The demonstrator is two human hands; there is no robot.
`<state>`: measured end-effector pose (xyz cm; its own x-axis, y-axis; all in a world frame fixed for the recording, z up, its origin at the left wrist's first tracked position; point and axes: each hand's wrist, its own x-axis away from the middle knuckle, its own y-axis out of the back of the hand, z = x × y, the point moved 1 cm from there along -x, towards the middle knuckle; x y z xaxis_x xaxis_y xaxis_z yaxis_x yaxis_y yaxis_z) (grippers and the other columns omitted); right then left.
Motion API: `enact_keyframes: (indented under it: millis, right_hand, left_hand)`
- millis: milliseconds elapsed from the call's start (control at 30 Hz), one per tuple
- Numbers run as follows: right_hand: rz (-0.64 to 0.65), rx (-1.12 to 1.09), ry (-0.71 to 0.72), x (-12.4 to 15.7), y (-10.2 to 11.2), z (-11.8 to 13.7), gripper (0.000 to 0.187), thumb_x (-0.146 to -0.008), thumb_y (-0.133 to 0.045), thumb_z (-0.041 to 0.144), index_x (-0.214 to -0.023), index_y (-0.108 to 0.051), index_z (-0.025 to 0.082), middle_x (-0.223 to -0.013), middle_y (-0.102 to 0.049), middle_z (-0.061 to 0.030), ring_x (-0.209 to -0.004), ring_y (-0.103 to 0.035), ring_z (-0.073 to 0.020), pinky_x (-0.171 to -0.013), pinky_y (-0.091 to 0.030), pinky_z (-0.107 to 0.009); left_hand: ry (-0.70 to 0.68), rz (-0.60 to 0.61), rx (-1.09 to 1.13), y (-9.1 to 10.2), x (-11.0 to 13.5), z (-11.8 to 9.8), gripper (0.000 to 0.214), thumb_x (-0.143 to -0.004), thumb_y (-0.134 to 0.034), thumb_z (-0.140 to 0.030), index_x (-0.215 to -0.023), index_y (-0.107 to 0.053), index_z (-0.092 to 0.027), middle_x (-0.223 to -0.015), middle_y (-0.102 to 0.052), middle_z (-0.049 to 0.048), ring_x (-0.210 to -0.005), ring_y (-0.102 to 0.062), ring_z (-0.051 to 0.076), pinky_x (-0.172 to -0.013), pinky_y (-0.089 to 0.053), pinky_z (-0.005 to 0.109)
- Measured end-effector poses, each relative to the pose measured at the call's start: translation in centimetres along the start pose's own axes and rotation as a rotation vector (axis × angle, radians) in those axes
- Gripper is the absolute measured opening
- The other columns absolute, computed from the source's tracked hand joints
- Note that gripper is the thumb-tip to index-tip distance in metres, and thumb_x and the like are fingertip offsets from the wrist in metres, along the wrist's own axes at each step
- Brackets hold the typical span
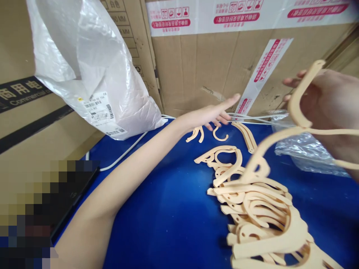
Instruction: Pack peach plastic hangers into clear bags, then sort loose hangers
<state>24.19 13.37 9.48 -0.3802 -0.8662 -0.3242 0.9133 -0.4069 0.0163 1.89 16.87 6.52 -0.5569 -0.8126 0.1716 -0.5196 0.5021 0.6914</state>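
Observation:
My left hand (210, 115) reaches over the back of the blue table with its fingers spread and nothing in them. Just below it are a beige plastic hook (221, 138) and small curved beige pieces (196, 134); a pair of straight-edged strips (246, 137) lies to their right. At the far right, my right hand (333, 101) is closed on a beige plastic folding hanger (297, 101), raised above the table and slightly blurred. Part of this hanger is hidden behind the hand. Under it, a long heap of similar beige hangers (266, 216) overlaps toward the front edge.
A white plastic bag with labels (98, 74) stands at the back left. Large cardboard boxes (190, 67) wall off the back. Clear plastic wrap (305, 153) lies under my right arm. A white cable (123, 153) crosses the blue table (157, 213); a dark device (75, 194) lies left.

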Motion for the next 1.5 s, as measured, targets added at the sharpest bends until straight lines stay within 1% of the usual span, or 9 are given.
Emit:
enact_keyframes:
  millis: [100,200,333,500,700,767,967,1233,1500]
  right_hand:
    - [-0.069,-0.073,0.103,0.2,0.1,-0.1,0.011,-0.078,-0.059,0.015,-0.076,-0.053,0.023,-0.095,-0.062,-0.0061,-0.079,-0.07,-0.0201,-0.069,-0.055,-0.04]
    - [-0.042,-0.066,0.202,-0.1,0.6,-0.2,0.023,-0.071,-0.068,0.015,-0.074,-0.048,0.025,-0.088,-0.062,-0.0031,-0.09,-0.07,-0.0212,-0.083,-0.056,-0.043]
    - [0.104,0.217,0.318,-0.6,1.4,-0.5,0.033,-0.06,-0.082,0.016,-0.078,-0.055,0.023,-0.087,-0.07,-0.0057,-0.083,-0.069,-0.0216,-0.075,-0.054,-0.041]
    - [0.352,1.19,0.654,1.0,0.7,-0.7,0.027,-0.093,-0.054,0.038,-0.108,-0.065,0.018,-0.089,-0.072,-0.01,-0.073,-0.065,-0.0195,-0.061,-0.039,-0.032]
    - [0.363,1.383,0.585,3.4,-0.9,-0.7,0.043,-0.1,-0.034,0.043,-0.115,-0.065,0.016,-0.072,-0.067,-0.0114,-0.058,-0.056,-0.0207,-0.056,-0.022,-0.032]
    - [0.435,1.353,0.511,3.1,-1.0,-0.9,0.042,-0.101,-0.033,0.042,-0.112,-0.065,0.018,-0.069,-0.066,-0.0088,-0.057,-0.056,-0.0201,-0.056,-0.028,-0.031]
    - [0.545,1.31,0.292,0.6,0.1,-2.5,0.043,-0.101,-0.028,0.036,-0.084,-0.064,0.02,-0.068,-0.067,-0.0043,-0.057,-0.06,-0.0169,-0.059,-0.041,-0.029]
    - [0.445,1.573,0.2,1.2,-0.3,-5.6,0.041,-0.097,-0.035,0.034,-0.108,-0.068,0.012,-0.098,-0.073,-0.0228,-0.087,-0.07,-0.0352,-0.069,-0.047,-0.042]
    - [0.521,1.59,0.177,1.5,-0.4,-6.3,0.036,-0.096,-0.043,0.033,-0.108,-0.071,0.014,-0.102,-0.074,-0.0204,-0.096,-0.07,-0.0349,-0.073,-0.048,-0.04]
  left_hand:
    - [-0.146,0.349,0.526,-1.9,0.4,-2.2,0.057,-0.105,-0.029,-0.055,-0.116,-0.071,-0.017,-0.129,-0.069,0.0092,-0.117,-0.065,0.017,-0.09,-0.055,0.021]
    - [-0.118,0.198,0.777,-2.3,0.4,-2.7,0.029,-0.102,-0.05,-0.024,-0.123,-0.065,-0.011,-0.133,-0.066,0.0119,-0.114,-0.067,0.015,-0.093,-0.055,0.021]
    - [-0.137,0.014,0.96,-0.9,0.2,-1.8,0.037,-0.098,-0.048,-0.003,-0.133,-0.055,-0.011,-0.135,-0.064,0.01,-0.111,-0.069,0.014,-0.099,-0.055,0.027]
    - [-0.155,0.217,0.965,-0.3,0.6,-1.6,0.04,-0.088,-0.053,0.0,-0.128,-0.055,-0.005,-0.121,-0.07,0.0162,-0.097,-0.073,0.017,-0.087,-0.055,0.028]
    - [-0.103,0.276,1.094,-0.9,1.0,-2.8,0.009,-0.089,-0.051,-0.016,-0.092,-0.059,-0.015,-0.069,-0.061,0.003,-0.062,-0.06,0.011,-0.053,-0.039,0.021]
    - [-0.113,0.267,1.012,-0.9,1.1,-3.0,0.008,-0.088,-0.05,-0.018,-0.082,-0.054,-0.016,-0.066,-0.055,0.002,-0.059,-0.057,0.011,-0.054,-0.04,0.023]
    - [0.052,-0.157,-0.059,-0.7,1.1,-1.8,0.012,-0.082,-0.055,-0.025,-0.091,-0.053,-0.016,-0.075,-0.063,0.0057,-0.06,-0.058,0.016,-0.051,-0.041,0.028]
    - [-0.156,-0.187,-0.34,-2.9,-0.7,0.9,0.026,-0.09,-0.05,-0.016,-0.115,-0.058,-0.015,-0.131,-0.062,0.0137,-0.119,-0.06,0.027,-0.096,-0.045,0.036]
    - [-0.179,-0.085,-0.398,-3.3,-0.5,0.8,0.025,-0.094,-0.051,-0.031,-0.111,-0.06,-0.016,-0.117,-0.069,0.0124,-0.103,-0.065,0.026,-0.084,-0.048,0.035]
